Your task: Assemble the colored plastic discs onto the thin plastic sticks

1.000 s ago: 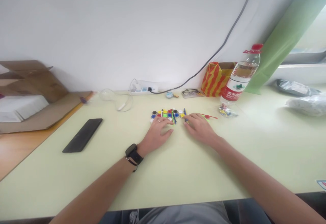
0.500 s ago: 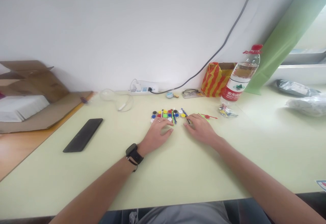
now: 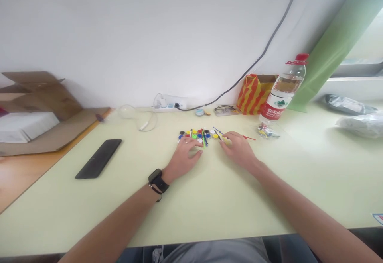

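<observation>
Several small round coloured pieces [image 3: 194,136] lie grouped on the pale green table [image 3: 179,223], with thin coloured sticks [image 3: 204,138] across them. My left hand [image 3: 187,154] rests at the near left edge of the group, fingers apart, and holds nothing that shows. At the right end of the group, my right hand [image 3: 237,148] has its thumb and forefinger by a yellow round piece [image 3: 215,136] and some thin sticks; whether it grips one is too small to tell. A red stick [image 3: 249,138] pokes out beyond its far side.
A black flat object [image 3: 98,158] lies at the left, near a cardboard box [image 3: 66,99]. Along the wall are a power strip [image 3: 170,104], glasses [image 3: 224,108], a striped bag [image 3: 253,95] and a large water bottle [image 3: 283,89]. A small plastic packet [image 3: 267,130] lies before the bottle.
My right hand has shifted slightly to the right, and its thumb and forefinger are a little farther from the group. My left hand has hardly moved.
</observation>
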Demonstrator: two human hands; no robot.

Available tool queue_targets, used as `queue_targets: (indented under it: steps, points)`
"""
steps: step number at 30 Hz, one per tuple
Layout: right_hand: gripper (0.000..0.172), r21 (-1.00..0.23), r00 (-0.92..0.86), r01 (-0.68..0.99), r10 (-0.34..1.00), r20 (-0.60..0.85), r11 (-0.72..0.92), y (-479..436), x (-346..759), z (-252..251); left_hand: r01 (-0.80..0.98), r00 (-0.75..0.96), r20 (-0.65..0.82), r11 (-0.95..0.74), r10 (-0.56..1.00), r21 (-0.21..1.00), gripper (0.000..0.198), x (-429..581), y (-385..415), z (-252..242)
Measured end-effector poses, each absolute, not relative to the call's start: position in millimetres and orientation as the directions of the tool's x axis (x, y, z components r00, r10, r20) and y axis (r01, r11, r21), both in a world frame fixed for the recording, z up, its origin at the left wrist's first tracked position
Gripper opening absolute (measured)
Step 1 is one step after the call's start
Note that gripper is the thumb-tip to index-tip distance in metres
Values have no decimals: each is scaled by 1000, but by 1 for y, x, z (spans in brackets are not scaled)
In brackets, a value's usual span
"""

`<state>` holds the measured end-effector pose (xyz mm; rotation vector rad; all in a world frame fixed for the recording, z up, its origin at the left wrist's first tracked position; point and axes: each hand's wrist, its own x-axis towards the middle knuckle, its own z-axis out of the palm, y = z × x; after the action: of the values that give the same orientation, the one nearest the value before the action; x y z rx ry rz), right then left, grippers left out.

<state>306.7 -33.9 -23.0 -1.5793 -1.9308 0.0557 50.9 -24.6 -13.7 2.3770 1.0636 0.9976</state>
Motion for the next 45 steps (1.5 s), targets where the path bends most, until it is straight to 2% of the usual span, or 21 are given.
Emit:
queue_targets:
  steps: [4, 10, 21, 27, 30, 36, 40, 45]
  points:
    - [22, -465, -63, 823, 866, 496, 327, -35, 307, -18, 514, 451, 476, -656, 755, 553, 12, 51, -23, -15]
    - [29, -519, -161, 749, 874, 459, 411, -39, 304, -14, 517, 450, 479, -658, 753, 548, 12, 51, -23, -17]
    - [33, -451, -217, 800, 891, 398, 396, -40, 305, -12, 519, 456, 479, -662, 750, 542, 12, 52, -23, -15]
    - [45, -389, -224, 839, 893, 390, 380, -39, 304, -14, 521, 448, 475, -653, 757, 550, 11, 51, -24, -14]
    - [51, -400, -197, 844, 901, 387, 356, -40, 303, -14, 520, 451, 473, -653, 757, 550, 13, 52, -26, -13]
    - [58, -497, -232, 775, 907, 351, 391, -46, 301, -10, 521, 518, 444, -682, 731, 514, 27, 53, -31, -7]
    - [57, -636, -339, 647, 906, 254, 420, -48, 298, -11, 517, 572, 409, -700, 711, 493, 36, 52, -32, -7]
    - [51, -804, -410, 460, 893, 185, 378, -46, 296, -11, 458, 650, 340, -707, 679, 539, 23, 53, -36, -7]
